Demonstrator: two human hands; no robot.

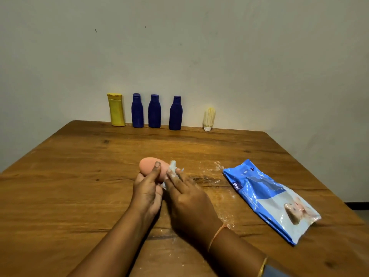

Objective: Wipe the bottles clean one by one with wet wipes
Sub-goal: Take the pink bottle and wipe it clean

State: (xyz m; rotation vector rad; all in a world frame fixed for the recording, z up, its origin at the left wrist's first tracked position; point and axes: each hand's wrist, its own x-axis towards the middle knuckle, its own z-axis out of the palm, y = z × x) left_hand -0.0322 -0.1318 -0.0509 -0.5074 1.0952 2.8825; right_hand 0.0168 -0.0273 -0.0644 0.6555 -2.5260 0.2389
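Bottles (116, 109) (137, 110) (154, 111) (175, 112) (209, 118) (146, 168) number 6; 1 wipe (173, 165), 1 pack (269, 198).

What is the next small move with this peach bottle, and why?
Probably turn the peach bottle a little in the left hand so the wet wipe in the right hand reaches a fresh side; the wipe touches only its right flank now.
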